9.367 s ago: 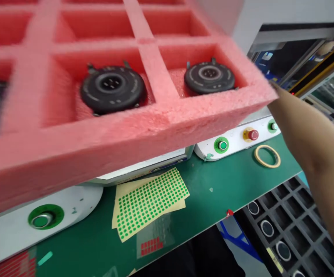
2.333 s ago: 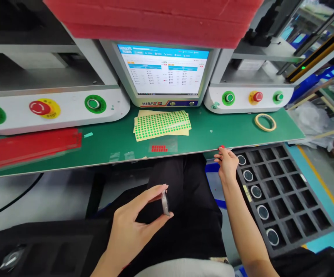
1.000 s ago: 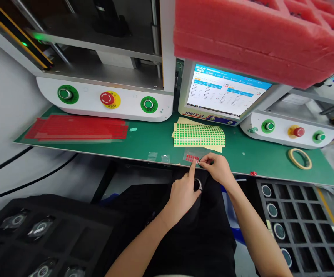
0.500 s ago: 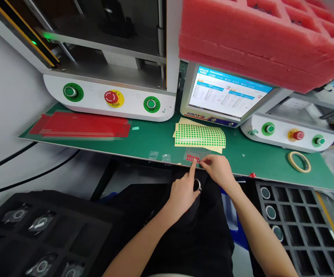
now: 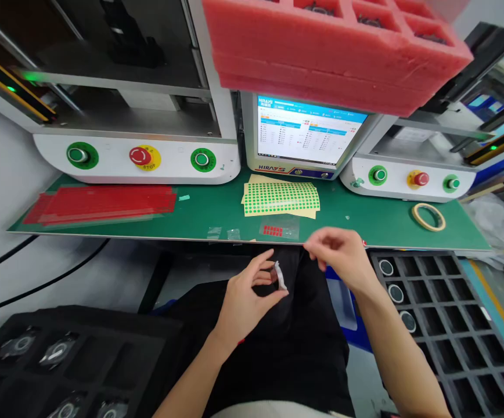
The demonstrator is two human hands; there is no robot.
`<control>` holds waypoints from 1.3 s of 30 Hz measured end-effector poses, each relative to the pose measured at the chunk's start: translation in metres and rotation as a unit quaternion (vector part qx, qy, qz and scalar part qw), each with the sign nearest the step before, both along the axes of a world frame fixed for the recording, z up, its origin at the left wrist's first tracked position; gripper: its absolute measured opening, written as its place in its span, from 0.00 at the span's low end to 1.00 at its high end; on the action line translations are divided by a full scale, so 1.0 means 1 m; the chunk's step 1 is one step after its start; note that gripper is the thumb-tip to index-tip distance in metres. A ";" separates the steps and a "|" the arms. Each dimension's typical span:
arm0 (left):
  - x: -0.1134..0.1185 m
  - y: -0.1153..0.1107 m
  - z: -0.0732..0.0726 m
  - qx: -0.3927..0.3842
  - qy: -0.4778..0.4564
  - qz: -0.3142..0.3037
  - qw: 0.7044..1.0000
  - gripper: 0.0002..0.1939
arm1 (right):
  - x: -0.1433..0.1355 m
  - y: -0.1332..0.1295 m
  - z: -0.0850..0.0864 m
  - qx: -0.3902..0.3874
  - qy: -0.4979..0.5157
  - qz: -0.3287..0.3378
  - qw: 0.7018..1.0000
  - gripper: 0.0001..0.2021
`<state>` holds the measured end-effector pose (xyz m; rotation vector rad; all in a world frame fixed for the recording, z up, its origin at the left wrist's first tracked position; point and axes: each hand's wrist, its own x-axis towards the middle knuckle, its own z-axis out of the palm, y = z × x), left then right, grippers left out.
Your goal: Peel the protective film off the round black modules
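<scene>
A small round part with a pale rim (image 5: 280, 276) is held in my left hand (image 5: 245, 296), between thumb and curled fingers, above my lap. My right hand (image 5: 338, 252) is by the table's front edge with thumb and forefinger pinched; a tiny red bit shows at the fingertips, too small to make out. Between the hands and the green-dot sticker sheets (image 5: 281, 198) lies a clear film with small red stickers (image 5: 273, 231). Neither hand touches that film. Two clear film pieces (image 5: 233, 234) lie to its left.
Red strips (image 5: 108, 203) lie at the table's left. A tape roll (image 5: 428, 216) is at the right. Black trays with round parts stand low left (image 5: 90, 313) and right (image 5: 443, 302). Pink foam (image 5: 321, 64) overhangs the screen (image 5: 308, 130); machines with buttons flank it.
My left forefinger has left the red stickers, and the hand has drawn back, showing the round part. My right hand has moved away from the film to the right. The view has shifted.
</scene>
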<state>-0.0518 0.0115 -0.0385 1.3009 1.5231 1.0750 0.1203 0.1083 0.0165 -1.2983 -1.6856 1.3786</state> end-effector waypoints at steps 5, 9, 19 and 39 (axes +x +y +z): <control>0.004 -0.030 0.026 0.130 -0.032 -0.017 0.991 0.26 | 0.005 -0.084 -0.014 -0.227 0.265 -0.013 0.937 0.11; 0.010 -0.035 0.035 0.172 -0.024 -0.052 0.984 0.30 | -0.004 -0.101 -0.016 -0.287 0.365 -0.019 0.886 0.11; 0.015 -0.044 0.050 0.213 0.022 -0.080 0.974 0.30 | 0.005 -0.110 -0.009 -0.310 0.414 0.005 0.856 0.10; 0.013 -0.041 0.057 0.173 -0.026 -0.064 0.982 0.34 | -0.008 -0.117 0.001 -0.342 0.505 -0.044 0.791 0.15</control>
